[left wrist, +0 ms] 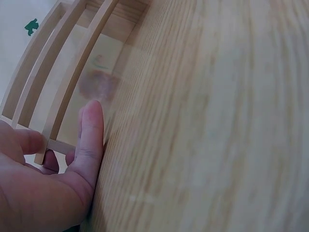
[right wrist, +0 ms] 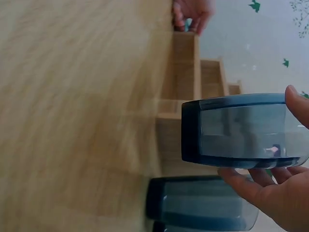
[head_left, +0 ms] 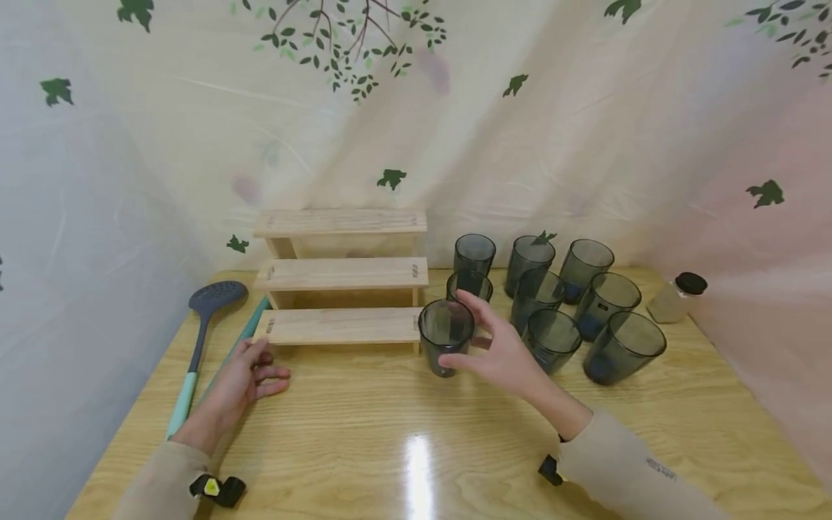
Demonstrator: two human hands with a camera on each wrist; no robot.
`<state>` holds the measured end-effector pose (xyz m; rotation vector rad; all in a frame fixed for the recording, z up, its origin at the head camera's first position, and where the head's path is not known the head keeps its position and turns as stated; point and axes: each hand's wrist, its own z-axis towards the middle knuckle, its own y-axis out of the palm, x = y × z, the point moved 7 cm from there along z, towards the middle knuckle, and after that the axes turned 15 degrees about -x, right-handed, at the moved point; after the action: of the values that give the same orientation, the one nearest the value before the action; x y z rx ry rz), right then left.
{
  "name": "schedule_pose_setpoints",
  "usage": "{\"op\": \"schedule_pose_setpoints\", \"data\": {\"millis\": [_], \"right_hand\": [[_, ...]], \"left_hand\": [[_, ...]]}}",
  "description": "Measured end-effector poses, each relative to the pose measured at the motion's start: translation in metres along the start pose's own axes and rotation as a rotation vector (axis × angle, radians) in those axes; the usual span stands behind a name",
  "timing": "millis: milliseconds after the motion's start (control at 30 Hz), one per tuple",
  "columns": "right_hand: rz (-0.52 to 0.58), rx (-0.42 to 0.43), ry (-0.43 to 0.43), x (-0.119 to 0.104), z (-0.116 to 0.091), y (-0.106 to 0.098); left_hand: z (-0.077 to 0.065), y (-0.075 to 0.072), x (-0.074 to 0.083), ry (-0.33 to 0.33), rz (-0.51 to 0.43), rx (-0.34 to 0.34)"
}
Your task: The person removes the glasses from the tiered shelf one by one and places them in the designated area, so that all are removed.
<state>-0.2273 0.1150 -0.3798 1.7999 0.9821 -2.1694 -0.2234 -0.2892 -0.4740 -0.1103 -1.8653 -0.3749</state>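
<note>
A three-step wooden shelf (head_left: 344,327) stands toward the back of the table. At the front left corner of its lowest step, my left hand (head_left: 239,379) pinches the board between thumb and fingers; the left wrist view shows that grip on the slat (left wrist: 78,72). My right hand (head_left: 505,355) grips a smoky grey glass tumbler (head_left: 445,328) by its side, thumb on one side and fingers on the other. The tumbler (right wrist: 236,130) is held upright off the table, close to the lowest step's right end. Another tumbler (right wrist: 203,203) stands just beyond it in the right wrist view.
Several matching tumblers (head_left: 614,348) stand in rows right of the shelf. A small jar (head_left: 669,301) with a black lid is at the far right. On the left lie a slotted skimmer (head_left: 203,318) and another teal-handled utensil (head_left: 250,325). A leaf-patterned cloth (head_left: 455,130) hangs behind.
</note>
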Motion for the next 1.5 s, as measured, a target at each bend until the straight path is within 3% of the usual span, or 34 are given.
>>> {"op": "schedule_pose_setpoints", "data": {"millis": [267, 533, 933, 1500], "right_hand": [[-0.050, 0.039, 0.050, 0.029, -0.021, -0.013], [-0.007, 0.034, 0.068, 0.041, -0.027, -0.016], [0.020, 0.016, 0.066, 0.048, -0.025, -0.012], [-0.048, -0.023, 0.089, 0.048, -0.026, -0.008]], "left_hand": [[0.003, 0.007, 0.002, 0.002, 0.006, 0.001], [0.004, 0.008, -0.003, -0.006, 0.007, 0.011], [0.002, 0.004, -0.003, -0.001, 0.015, 0.006], [0.001, 0.000, -0.006, 0.002, 0.003, -0.002]]}}
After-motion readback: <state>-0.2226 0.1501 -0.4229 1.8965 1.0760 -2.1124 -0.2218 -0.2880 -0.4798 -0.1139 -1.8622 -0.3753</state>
